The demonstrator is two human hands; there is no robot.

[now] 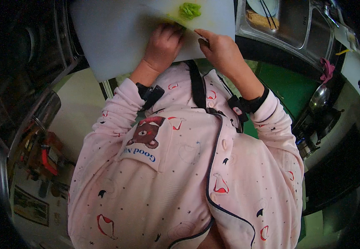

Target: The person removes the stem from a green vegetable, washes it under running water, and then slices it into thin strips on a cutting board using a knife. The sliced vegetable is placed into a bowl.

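My right hand (pixel 219 49) grips a knife, its blade (pixel 180 22) slanting up and left over a white cutting board (pixel 111 40). Close against the blade, the curled fingers of my left hand (pixel 165 43) press down on a green vegetable (pixel 180 26), mostly hidden under them. Beyond the blade lies a small heap of cut, light green vegetable pieces (pixel 190 11) on the board.
Right of the board is a steel sink (pixel 292 34) holding a pale bowl (pixel 262 7), dark chopsticks (pixel 267 14) and a brown item. A dark red cloth (pixel 327 70) hangs at the counter's edge, right. A dark stove-like surface borders the board's left.
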